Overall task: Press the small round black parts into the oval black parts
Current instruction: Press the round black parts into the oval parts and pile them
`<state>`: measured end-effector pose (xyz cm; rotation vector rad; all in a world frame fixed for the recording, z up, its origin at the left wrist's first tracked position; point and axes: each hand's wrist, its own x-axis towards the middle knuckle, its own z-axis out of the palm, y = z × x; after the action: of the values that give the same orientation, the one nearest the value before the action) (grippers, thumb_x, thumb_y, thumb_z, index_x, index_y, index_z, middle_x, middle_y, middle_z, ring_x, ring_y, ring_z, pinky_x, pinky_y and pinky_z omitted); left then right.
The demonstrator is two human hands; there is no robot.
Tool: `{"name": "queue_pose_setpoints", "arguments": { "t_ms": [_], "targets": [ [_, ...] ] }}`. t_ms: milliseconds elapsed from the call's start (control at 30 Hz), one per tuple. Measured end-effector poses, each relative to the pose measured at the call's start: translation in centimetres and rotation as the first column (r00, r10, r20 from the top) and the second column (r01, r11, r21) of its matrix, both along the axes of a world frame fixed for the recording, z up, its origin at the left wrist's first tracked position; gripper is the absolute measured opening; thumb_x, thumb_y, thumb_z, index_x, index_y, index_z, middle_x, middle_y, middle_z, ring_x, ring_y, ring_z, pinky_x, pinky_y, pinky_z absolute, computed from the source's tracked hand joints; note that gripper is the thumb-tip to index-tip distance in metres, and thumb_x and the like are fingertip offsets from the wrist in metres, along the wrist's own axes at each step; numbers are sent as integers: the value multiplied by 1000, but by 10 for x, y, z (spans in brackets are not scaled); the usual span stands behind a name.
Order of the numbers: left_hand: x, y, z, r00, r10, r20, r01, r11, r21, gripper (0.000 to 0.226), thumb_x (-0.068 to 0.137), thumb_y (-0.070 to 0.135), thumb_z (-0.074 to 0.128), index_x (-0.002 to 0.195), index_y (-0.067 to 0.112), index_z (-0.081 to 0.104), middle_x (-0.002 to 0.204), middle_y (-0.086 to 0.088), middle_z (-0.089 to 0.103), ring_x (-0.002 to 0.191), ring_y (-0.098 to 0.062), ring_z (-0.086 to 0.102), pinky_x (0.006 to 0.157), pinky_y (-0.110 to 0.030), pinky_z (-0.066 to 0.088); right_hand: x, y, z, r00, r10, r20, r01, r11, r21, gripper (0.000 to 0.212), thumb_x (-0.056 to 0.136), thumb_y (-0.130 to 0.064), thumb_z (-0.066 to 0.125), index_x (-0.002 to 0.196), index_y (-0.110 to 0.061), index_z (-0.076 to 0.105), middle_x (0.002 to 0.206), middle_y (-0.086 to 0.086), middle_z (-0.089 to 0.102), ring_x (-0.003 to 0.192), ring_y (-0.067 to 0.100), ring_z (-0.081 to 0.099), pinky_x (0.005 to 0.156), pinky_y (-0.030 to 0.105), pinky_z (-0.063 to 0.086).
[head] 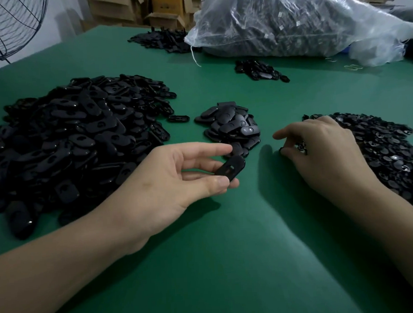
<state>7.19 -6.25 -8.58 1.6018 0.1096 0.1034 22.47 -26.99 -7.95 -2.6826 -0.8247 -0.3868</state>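
My left hand (178, 179) holds one oval black part (230, 170) between thumb and fingers, just above the green table (217, 251). My right hand (325, 155) reaches down at the near edge of the heap of small round black parts (387, 151) on the right, its fingers curled and pinching a small round part (302, 147). A big heap of oval black parts (75, 137) lies on the left. A smaller pile of oval parts (230, 125) sits in the middle, just beyond both hands.
A large clear plastic bag (296, 20) full of black parts lies at the back right. Two more small piles (258, 70) (161, 40) lie further back. Cardboard boxes (164, 7) and a fan (7, 25) stand beyond the table's far edge.
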Motion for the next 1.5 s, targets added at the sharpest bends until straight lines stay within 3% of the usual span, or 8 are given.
{"name": "queue_pose_setpoints", "arguments": {
  "t_ms": [133, 233, 300, 633, 1000, 1200, 1333, 1500],
  "targets": [
    [-1, 0, 0, 1000, 6, 31, -5, 999, -32, 42, 74, 13, 82, 115, 23, 77, 99, -3, 79, 90, -24, 79, 77, -21, 60, -6, 2, 2, 993, 97, -71, -81, 977, 195, 22, 96, -19, 69, 114, -31, 75, 93, -12, 68, 94, 9, 59, 79, 30, 47],
    [-1, 0, -1, 998, 22, 62, -22, 1000, -7, 39, 72, 18, 82, 110, 21, 78, 91, -3, 78, 82, -25, 80, 72, -23, 61, -21, 6, 10, 840, 378, -390, -25, 744, 668, 14, 87, -23, 74, 96, -31, 81, 87, -10, 75, 71, -4, 65, 64, 9, 48],
    [0, 1, -1, 997, 27, 78, -30, 999, 39, 38, 73, 19, 82, 111, 21, 76, 89, -3, 78, 81, -22, 79, 71, -21, 60, -26, 8, 12, 728, 503, -466, 57, 633, 772, 16, 77, -27, 74, 90, -28, 82, 81, -8, 75, 72, -2, 65, 69, 8, 49],
    [0, -1, -1, 970, 117, 214, -175, 946, 274, 26, 89, 16, 76, 100, 40, 80, 92, 9, 76, 80, -7, 70, 71, -19, 57, -35, 16, 7, 499, 639, -585, 231, 552, 801, 26, 58, -31, 80, 84, -25, 82, 80, -3, 71, 77, 7, 63, 70, 26, 40],
    [3, -1, -1, 946, 174, 273, -219, 965, 143, 29, 92, 1, 69, 108, 24, 74, 92, -4, 70, 85, -19, 79, 86, -41, 61, -50, 26, 5, 437, 685, -583, 259, 525, 811, 23, 61, -27, 79, 84, -23, 81, 82, 0, 73, 76, 8, 63, 68, 26, 37],
    [3, -2, -3, 949, 129, 289, -198, 954, 223, 24, 90, 11, 78, 103, 31, 75, 89, 4, 72, 74, -15, 77, 71, -17, 55, -56, 30, 4, 462, 686, -562, 233, 517, 823, 25, 61, -30, 79, 85, -24, 82, 81, 0, 74, 76, 9, 60, 68, 26, 38],
    [3, -4, -5, 948, 123, 293, -201, 947, 253, 14, 86, 24, 78, 97, 32, 76, 83, 7, 71, 71, -16, 77, 76, -33, 61, -59, 31, 1, 516, 690, -508, 181, 492, 852, 20, 67, -25, 80, 87, -20, 79, 78, 0, 74, 71, 6, 63, 65, 16, 46],
    [3, -3, -5, 955, 121, 270, -188, 953, 239, 6, 90, 25, 79, 93, 30, 76, 79, 4, 73, 71, -17, 77, 76, -48, 59, -60, 29, 1, 754, 546, -366, -79, 628, 774, 15, 83, -17, 82, 92, -23, 71, 84, 0, 74, 72, 8, 64, 70, 32, 47]
  ]
}}
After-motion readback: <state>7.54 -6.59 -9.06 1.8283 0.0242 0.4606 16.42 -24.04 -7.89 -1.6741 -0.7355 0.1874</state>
